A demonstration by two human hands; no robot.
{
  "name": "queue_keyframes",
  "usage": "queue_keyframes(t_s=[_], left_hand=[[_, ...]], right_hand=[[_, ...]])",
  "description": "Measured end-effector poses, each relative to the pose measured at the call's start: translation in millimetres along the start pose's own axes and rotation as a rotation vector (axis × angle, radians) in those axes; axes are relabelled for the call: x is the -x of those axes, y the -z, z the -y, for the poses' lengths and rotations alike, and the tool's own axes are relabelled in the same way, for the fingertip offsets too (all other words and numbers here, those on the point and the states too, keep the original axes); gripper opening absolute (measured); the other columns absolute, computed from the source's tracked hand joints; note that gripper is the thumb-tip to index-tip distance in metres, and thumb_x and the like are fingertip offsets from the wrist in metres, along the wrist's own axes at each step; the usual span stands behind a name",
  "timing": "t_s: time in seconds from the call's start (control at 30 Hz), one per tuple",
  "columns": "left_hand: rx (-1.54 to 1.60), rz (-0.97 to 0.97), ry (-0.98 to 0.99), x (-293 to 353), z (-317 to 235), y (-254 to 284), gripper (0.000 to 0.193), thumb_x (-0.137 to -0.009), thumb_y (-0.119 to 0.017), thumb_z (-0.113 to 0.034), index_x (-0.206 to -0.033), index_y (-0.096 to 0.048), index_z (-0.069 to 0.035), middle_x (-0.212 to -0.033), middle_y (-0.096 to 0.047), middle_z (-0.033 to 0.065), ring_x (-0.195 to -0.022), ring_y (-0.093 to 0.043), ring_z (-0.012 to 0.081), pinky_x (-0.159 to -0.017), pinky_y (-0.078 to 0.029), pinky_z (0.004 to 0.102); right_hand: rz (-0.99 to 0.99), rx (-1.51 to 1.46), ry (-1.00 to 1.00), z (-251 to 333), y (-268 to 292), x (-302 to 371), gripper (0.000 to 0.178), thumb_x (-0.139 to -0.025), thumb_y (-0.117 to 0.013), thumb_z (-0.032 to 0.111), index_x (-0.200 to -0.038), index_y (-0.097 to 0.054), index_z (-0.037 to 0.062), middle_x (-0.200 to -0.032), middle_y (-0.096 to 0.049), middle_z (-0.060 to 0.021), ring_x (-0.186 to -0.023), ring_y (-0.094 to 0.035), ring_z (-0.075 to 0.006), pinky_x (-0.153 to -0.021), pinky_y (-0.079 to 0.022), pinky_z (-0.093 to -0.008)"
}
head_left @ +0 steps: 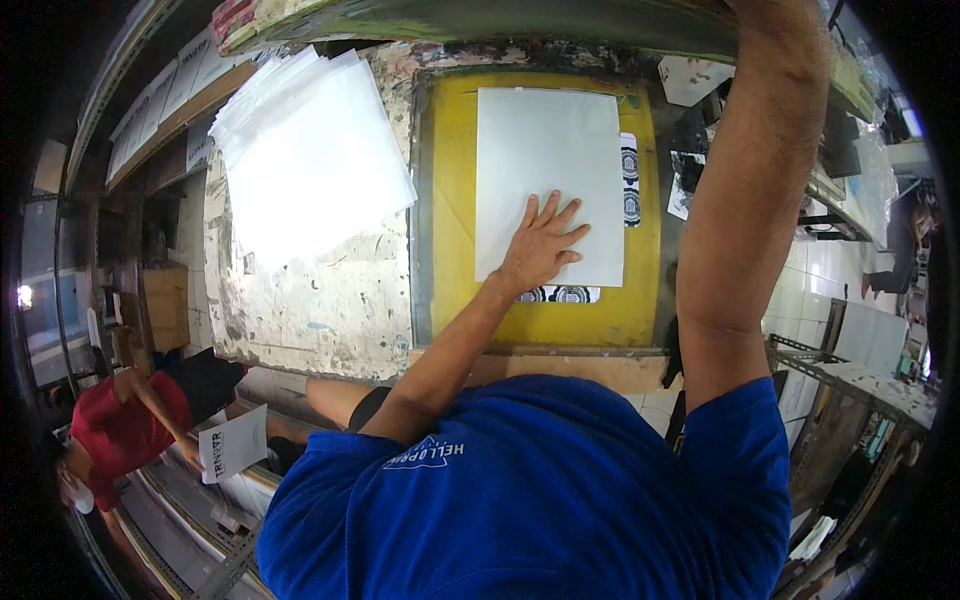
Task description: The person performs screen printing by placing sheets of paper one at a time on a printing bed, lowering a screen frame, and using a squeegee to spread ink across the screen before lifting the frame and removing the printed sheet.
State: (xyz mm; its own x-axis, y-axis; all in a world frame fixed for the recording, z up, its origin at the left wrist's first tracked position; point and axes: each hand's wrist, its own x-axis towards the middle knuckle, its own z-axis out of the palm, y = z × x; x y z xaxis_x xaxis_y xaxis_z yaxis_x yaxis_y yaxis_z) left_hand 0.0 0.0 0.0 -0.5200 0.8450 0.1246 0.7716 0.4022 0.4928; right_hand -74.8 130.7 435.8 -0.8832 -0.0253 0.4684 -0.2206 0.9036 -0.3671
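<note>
My left hand (542, 250) lies palm down with fingers spread on the lower part of a white sheet (545, 140). Beneath that sheet is the yellow bed (450, 250) of a worktable. Strips of a paper with dark round emblems (629, 190) peek out past the sheet's right and lower edges. To the left, a fanned stack of white sheets (310, 150) rests on the paint-stained tabletop. My right forearm (755, 180) reaches up and away along the right side; its hand is cut off by the top edge of the picture.
A long greenish frame or bar (480, 25) spans the far side above the table. Boxes (150, 105) line a shelf at the left. A person in a red shirt (130, 430) at lower left holds a printed white sheet (233, 444). Metal racks (860, 385) stand at right.
</note>
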Motion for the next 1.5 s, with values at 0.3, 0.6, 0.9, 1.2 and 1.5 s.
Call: queue_keyframes(t_s=[0.3, 0.6, 0.9, 1.2, 1.5], left_hand=[[-0.033, 0.018, -0.02, 5.5, -5.0, 1.5, 0.056, -0.094, -0.061, -0.048, -0.143, -0.06, -0.021, -0.164, -0.034, 0.0085, -0.155, -0.02, 0.0376, -0.125, -0.011, 0.0614], [0.129, -0.148, -0.02, 11.0, 2.4, 30.2, 0.06, -0.095, -0.063, -0.042, -0.149, -0.052, -0.018, -0.162, -0.039, 0.0091, -0.152, -0.028, 0.037, -0.124, -0.016, 0.0575], [1.188, -1.248, 0.04, 76.5, -23.2, 148.2, 0.113, -0.069, -0.094, -0.029, -0.158, -0.03, 0.001, -0.139, -0.057, 0.0122, -0.128, -0.056, 0.0265, -0.111, -0.043, 0.0427], [0.865, -0.874, 0.571, 195.8, -10.8, 55.2, 0.065, -0.066, -0.09, -0.001, -0.126, -0.064, 0.001, -0.119, -0.068, 0.0067, -0.107, -0.065, 0.0202, -0.095, -0.052, 0.0349], [0.117, -0.689, 0.632, 204.7, -2.0, 38.7, 0.078, -0.065, -0.089, -0.029, -0.136, -0.064, -0.007, -0.15, -0.045, 0.0211, -0.134, -0.04, 0.0404, -0.113, -0.032, 0.0504]], right_hand=[[-0.126, -0.168, 0.357, -31.6, -7.6, 7.7, 0.035, -0.086, -0.064, 0.024, -0.103, -0.077, -0.0039, -0.086, -0.076, -0.0188, -0.069, -0.068, -0.0235, -0.069, -0.054, -0.0337], [-0.092, -0.11, 0.294, -15.5, -3.8, 29.3, 0.034, -0.086, -0.065, 0.021, -0.107, -0.077, -0.0027, -0.086, -0.077, -0.0167, -0.069, -0.068, -0.0226, -0.07, -0.056, -0.033], [-0.038, -0.016, 0.171, -13.9, -61.2, 129.9, 0.055, -0.071, -0.084, 0.015, -0.125, -0.074, 0.0196, -0.114, -0.07, -0.0229, -0.1, -0.07, -0.0366, -0.086, -0.054, -0.0322], [0.223, -0.268, -0.046, -55.1, -182.1, 265.3, 0.049, -0.079, -0.077, 0.02, -0.128, -0.072, 0.0214, -0.094, -0.067, -0.0152, -0.08, -0.063, -0.0329, -0.072, -0.046, -0.0431], [0.514, 0.053, -0.151, -71.2, -247.8, 289.0, 0.077, -0.067, -0.075, 0.011, -0.142, -0.059, 0.0227, -0.116, -0.059, -0.0135, -0.112, -0.052, -0.0313, -0.098, -0.034, -0.051]])
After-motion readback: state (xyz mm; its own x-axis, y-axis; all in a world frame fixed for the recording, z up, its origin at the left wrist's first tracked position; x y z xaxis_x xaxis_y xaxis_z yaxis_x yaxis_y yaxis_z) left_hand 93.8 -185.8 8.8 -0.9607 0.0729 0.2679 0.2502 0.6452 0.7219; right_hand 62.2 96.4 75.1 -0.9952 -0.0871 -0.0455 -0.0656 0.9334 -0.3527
